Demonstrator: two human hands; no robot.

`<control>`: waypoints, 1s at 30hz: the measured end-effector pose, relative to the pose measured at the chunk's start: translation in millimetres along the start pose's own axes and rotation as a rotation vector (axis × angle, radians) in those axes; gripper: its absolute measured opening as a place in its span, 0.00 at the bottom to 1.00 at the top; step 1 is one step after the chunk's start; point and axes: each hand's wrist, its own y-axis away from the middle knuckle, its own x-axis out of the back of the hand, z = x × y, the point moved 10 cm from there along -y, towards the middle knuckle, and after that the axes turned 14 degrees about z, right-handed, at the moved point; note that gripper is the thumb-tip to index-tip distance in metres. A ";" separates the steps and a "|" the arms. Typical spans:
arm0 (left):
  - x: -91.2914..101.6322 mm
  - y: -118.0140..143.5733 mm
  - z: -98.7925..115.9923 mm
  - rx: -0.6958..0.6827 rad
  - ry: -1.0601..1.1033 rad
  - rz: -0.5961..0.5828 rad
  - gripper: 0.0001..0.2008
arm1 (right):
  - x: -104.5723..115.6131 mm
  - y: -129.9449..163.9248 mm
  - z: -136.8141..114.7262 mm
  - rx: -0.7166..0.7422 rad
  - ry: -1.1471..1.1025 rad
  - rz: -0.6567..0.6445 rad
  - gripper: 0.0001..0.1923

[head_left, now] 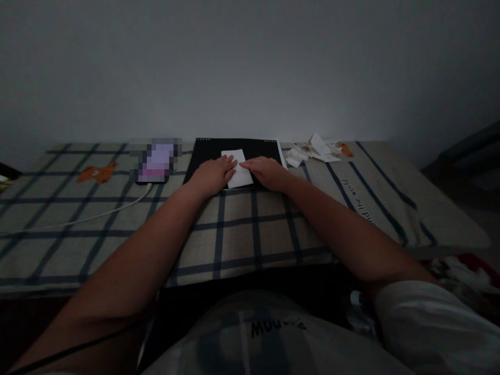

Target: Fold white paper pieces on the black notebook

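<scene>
A small white sheet of paper (237, 167) lies on a black board (234, 156) near the far edge of the bed (234, 229), close to the wall. Both hands rest flat on it: the left hand (214, 174) covers its left side, the right hand (266, 172) its right side, fingers stretched out and pressing down rather than curled around anything. The sheet looks narrow and tidy-edged, so it may already be folded once, with the hands flattening it; whether a crease runs through it cannot be made out in this dim light, and nothing shows how much folding remains.

To the right of the board, toward the far right corner of the bed, sits a heap of paper scraps (312, 151). To the left lies a phone (155, 164), its screen blurred out, with a white cable (97, 214) trailing toward the left edge. The checked bedsheet carries an orange cartoon print (97, 173). The paper's near edge and both palms' undersides are hidden.
</scene>
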 end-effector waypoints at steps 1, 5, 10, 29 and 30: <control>-0.5 0.0 -0.2 -0.004 -0.005 0.004 0.28 | 1.6 -0.6 -1.3 0.009 -0.005 0.015 0.29; -1.7 -0.8 -0.3 -0.006 -0.004 0.004 0.28 | 6.8 -1.8 -7.8 0.048 -0.028 0.041 0.26; -1.7 -1.5 1.2 0.000 0.002 -0.019 0.29 | 2.8 -0.1 -7.9 0.037 0.019 -0.013 0.22; 2.9 0.7 4.8 0.017 -0.015 -0.025 0.28 | 17.4 7.4 -31.7 0.258 -0.126 0.148 0.16; 3.3 0.8 5.1 0.017 -0.019 -0.025 0.28 | 16.8 7.7 -33.2 0.267 -0.123 0.145 0.17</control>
